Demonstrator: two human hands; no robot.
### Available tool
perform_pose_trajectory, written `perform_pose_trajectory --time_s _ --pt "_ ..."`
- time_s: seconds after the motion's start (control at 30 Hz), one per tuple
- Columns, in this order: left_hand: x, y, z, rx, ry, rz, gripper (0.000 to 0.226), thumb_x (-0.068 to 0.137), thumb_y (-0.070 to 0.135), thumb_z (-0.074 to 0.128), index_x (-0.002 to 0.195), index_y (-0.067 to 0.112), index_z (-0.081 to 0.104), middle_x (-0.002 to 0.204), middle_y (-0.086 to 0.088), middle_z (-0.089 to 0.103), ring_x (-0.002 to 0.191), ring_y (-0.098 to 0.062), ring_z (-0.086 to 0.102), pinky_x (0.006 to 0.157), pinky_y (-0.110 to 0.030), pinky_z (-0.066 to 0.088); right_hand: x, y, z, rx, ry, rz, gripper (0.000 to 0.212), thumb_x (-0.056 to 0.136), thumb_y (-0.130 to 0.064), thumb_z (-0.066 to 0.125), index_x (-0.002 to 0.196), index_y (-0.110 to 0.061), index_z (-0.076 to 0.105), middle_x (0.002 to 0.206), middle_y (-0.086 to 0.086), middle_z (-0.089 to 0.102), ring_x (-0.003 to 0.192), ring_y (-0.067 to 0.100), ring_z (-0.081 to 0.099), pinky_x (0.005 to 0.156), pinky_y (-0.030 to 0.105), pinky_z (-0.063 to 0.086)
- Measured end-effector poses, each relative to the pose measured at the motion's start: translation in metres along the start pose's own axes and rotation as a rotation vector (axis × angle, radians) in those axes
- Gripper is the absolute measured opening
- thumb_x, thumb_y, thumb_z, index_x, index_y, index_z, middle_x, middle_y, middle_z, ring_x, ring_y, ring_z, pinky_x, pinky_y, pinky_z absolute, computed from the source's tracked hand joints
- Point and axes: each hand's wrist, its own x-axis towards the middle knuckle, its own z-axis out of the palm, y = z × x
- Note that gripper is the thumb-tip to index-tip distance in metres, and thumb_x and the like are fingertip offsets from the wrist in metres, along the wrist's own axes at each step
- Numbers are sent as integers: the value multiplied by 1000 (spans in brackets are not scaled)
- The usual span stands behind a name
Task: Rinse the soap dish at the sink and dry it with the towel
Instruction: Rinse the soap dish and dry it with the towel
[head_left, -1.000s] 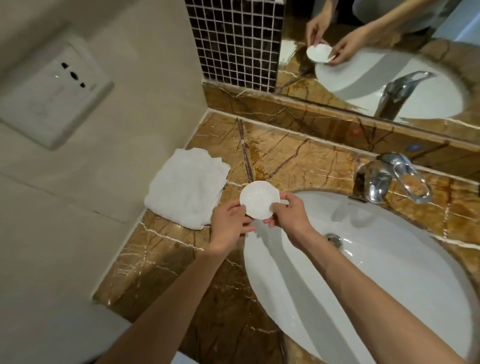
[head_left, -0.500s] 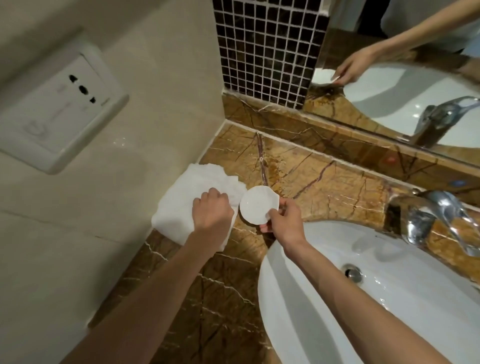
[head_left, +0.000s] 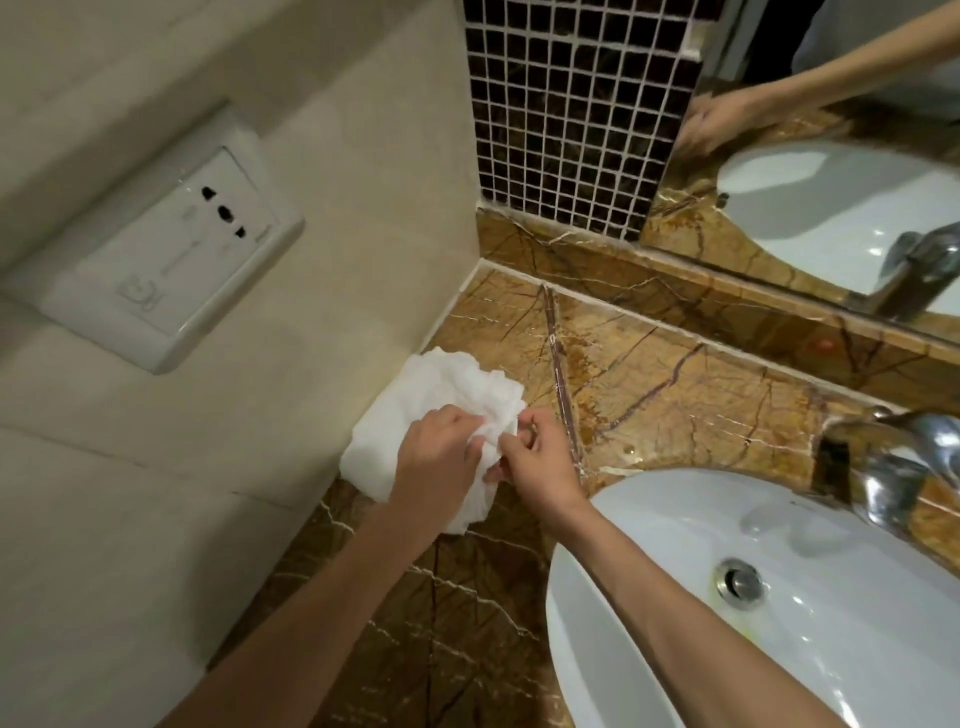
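The white towel (head_left: 415, 410) lies crumpled on the brown marble counter (head_left: 649, 374), against the left wall. My left hand (head_left: 436, 457) is closed on a bunched fold of it. My right hand (head_left: 535, 467) meets the left one over the towel's right edge, fingers pinched on something white. The small white soap dish is almost wholly hidden between the two hands and the cloth. I cannot tell its rim from the towel.
The white sink basin (head_left: 649, 519) with its metal drain (head_left: 740, 582) sits to the right of my hands. The chrome faucet (head_left: 893, 467) stands at its back. A wall socket (head_left: 171, 260) is on the left wall and a mirror (head_left: 831, 156) hangs behind the counter.
The dish was held in plain view by both hands. My left hand went to the towel and gathered it up, and my right hand brought the dish into the cloth, where it is now covered.
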Motion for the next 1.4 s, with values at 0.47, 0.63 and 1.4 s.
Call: perform_pose_trajectory --time_s 0.47,0.63,1.4 --pt "12 -10 -8 -4 -482 -48 25 97 23 48 117 19 62 122 1 62 116 -16 53 98 -27 31 -3 4 -1 -7 52 -18 10 97 -5 46 103 -12 51 77 10 60 48 13 63 69 51 59" --pt "30 8 -13 126 -441 -11 31 97 23 45 124 18 60 128 -3 58 116 -18 51 96 -29 33 -7 4 4 51 30 65 7 98 -12 44 98 -19 44 51 -5 59 59 21 63 76 48 52" --pt "26 -6 -23 318 -490 43 34 83 17 68 116 20 65 117 -6 59 111 -25 48 91 -41 29 -9 6 4 227 72 81 7 100 -8 44 104 -13 47 82 5 70 67 27 74 67 38 61"
